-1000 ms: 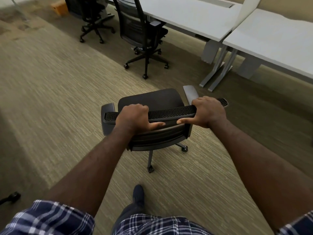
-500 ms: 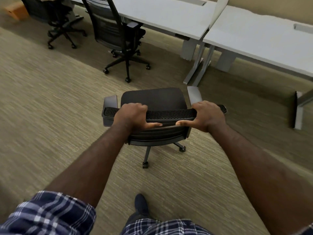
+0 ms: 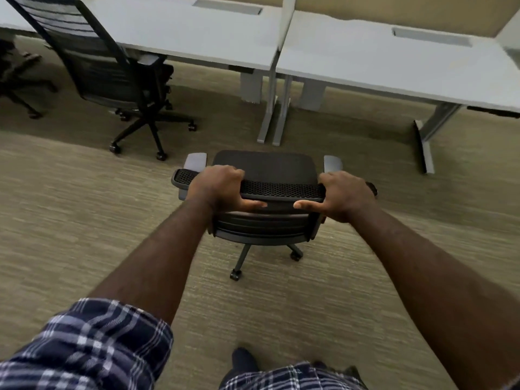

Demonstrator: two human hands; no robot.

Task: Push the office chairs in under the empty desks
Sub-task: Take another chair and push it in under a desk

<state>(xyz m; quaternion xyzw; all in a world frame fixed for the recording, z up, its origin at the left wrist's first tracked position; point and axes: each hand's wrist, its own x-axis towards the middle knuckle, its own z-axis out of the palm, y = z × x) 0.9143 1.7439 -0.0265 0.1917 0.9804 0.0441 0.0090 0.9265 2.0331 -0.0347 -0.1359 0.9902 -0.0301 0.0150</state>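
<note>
chair in hand, lining up on the right desk

left hand wraps the top rail of the chair, fingers curled over the front edge, thumb flat along the back. right hand grips the same rail the same way near its other end. both clamped on the backrest, hands well apart, which gives good steering.

chair sits at my 12 o'clock, seat facing away from me, pointed roughly at the desk legs where two desks meet. not under either one yet.

how i'd do it: the left desk at 11 o'clock already has a second chair parked at it, so the right desk at 1 o'clock looks like the target. swing the chair toward 1 o'clock, centre it between that desk's legs, push level and slow. watch the armrests against the desktop edge; can't tell if they clear.

floor is low-pile carpet, casters should roll with some drag. both desktops look bare apart from cable trays. beige partition runs behind them. a third chair base shows at 10 o'clock.
</note>
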